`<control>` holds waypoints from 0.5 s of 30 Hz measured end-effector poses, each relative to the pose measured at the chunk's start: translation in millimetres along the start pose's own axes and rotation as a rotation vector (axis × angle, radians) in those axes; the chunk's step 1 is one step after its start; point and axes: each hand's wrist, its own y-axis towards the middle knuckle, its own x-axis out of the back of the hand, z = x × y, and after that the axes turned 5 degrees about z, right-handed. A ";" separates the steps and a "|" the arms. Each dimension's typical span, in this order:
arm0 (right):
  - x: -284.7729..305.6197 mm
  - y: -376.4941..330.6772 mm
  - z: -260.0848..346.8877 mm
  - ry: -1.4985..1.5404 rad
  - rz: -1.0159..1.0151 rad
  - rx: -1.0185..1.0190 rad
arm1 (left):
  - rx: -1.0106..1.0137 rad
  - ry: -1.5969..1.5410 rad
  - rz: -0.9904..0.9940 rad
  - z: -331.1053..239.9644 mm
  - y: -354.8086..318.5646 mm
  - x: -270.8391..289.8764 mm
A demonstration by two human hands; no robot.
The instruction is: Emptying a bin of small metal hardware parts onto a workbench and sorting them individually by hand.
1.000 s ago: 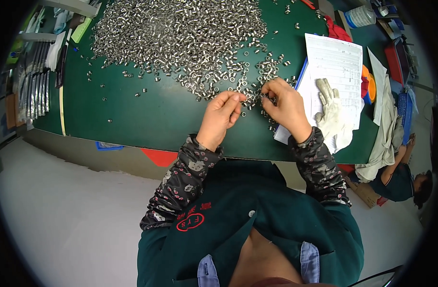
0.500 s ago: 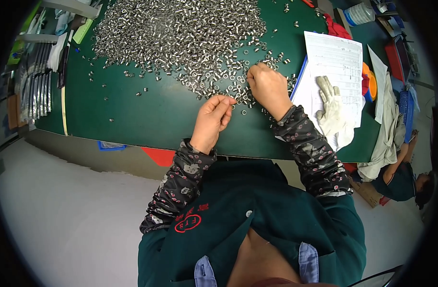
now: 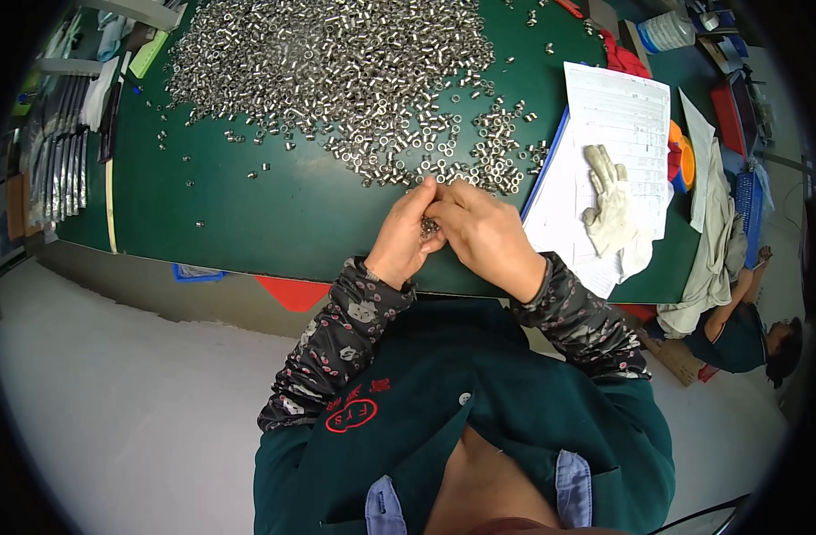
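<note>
— While both hands are drawn together at the near edge of the desk [image 3: 247, 223], what do they hold?

— A small clutch of metal rings [image 3: 430, 226], pinched between them. The left hand [image 3: 406, 239] curls its fingers round from the left, and the right hand [image 3: 490, 239] closes over from the right, fingertips meeting just above the little pieces. Both are clenched on the same bunch, and they touch each other.

— And the rest of the rings?

— A big heap of silvery rings [image 3: 336, 62] lies across the far half of the green desk, thinning into scattered strays toward the left and toward the hands. A looser patch [image 3: 492, 152] sits just beyond the fingertips, nearly touching them.

— What lies to the right?

— A sheet of printed paper [image 3: 617, 116] on a blue board, with a pale work glove [image 3: 611, 205] lying on it, fingers pointing far. Beyond that, at the far right corner, there is a plastic bottle [image 3: 668, 31] on its side, and some red and orange things I cannot make out.

— And on the left?

— A row of long dark bars [image 3: 56, 169] along the desk's left end. Another person [image 3: 746, 334] sits low at the right, past the desk's corner.
</note>
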 end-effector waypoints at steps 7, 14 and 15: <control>16.8 18.1 -59.8 -0.064 -0.221 -0.225 | -0.003 -0.059 0.050 -2.9 0.2 6.3; 4.9 43.1 -76.2 -0.442 -0.173 -0.304 | -0.002 0.027 -0.001 -1.6 -3.4 9.6; 4.2 45.4 -78.2 -0.441 -0.172 -0.306 | -0.002 0.042 0.001 -1.5 -3.9 9.7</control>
